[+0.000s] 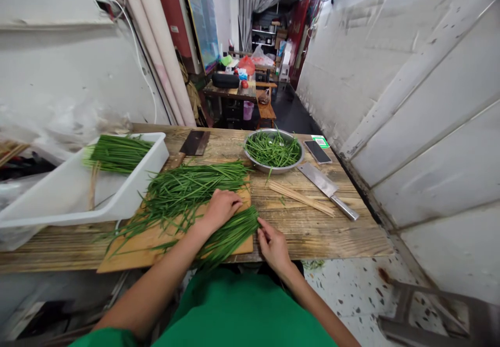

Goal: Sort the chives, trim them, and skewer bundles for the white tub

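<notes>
A bunch of garlic chives (230,235) lies at the near right of a wooden cutting board (140,250), its ends lined up at the board's right edge. My left hand (222,209) is closed on the bunch from above, fingers bent and partly hidden. At the aligned ends, my right hand (274,247) touches the chives with a fingertip; its thumb and forefinger are apart and it holds nothing. Behind my left hand spreads a larger loose pile of chives (179,190).
A white tray (162,151) with bundled chives stands left. Behind are a dark blade (192,143) and a steel bowl (273,169) of chives. To the right lie wooden skewers (300,197), a cleaver (318,179) and a phone (317,151). A stool (429,310) stands on the floor.
</notes>
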Tool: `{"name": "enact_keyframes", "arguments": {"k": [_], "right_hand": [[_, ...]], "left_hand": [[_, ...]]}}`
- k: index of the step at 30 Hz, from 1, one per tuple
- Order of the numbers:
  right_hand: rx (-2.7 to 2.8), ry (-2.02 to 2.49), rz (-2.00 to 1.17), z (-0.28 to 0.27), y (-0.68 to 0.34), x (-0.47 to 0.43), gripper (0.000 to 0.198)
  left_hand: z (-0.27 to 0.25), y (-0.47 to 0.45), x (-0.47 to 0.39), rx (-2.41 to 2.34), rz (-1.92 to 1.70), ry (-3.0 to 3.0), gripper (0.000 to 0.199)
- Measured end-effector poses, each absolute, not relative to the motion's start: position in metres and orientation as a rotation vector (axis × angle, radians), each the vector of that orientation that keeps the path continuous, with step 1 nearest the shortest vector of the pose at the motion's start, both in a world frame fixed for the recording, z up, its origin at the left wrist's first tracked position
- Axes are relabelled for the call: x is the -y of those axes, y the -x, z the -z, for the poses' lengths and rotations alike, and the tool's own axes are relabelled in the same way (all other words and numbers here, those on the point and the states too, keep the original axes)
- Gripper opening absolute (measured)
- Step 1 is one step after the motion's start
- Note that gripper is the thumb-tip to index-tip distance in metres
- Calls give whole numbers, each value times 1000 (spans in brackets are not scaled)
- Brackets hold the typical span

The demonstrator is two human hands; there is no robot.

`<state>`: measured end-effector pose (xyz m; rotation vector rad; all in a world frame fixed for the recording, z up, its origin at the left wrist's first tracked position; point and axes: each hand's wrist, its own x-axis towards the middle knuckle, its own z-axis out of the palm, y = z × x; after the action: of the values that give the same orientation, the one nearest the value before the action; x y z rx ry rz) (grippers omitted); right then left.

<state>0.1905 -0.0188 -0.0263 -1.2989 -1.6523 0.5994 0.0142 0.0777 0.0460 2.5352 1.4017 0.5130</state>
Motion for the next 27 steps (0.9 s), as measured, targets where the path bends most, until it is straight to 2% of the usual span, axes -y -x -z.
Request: {"name": "enact_keyframes", "arguments": {"k": [27], "right_hand": [[1676, 1335, -580, 25, -190, 17, 34]], "left_hand": [[-29, -23, -78, -1529, -669, -2291, 19]]}}
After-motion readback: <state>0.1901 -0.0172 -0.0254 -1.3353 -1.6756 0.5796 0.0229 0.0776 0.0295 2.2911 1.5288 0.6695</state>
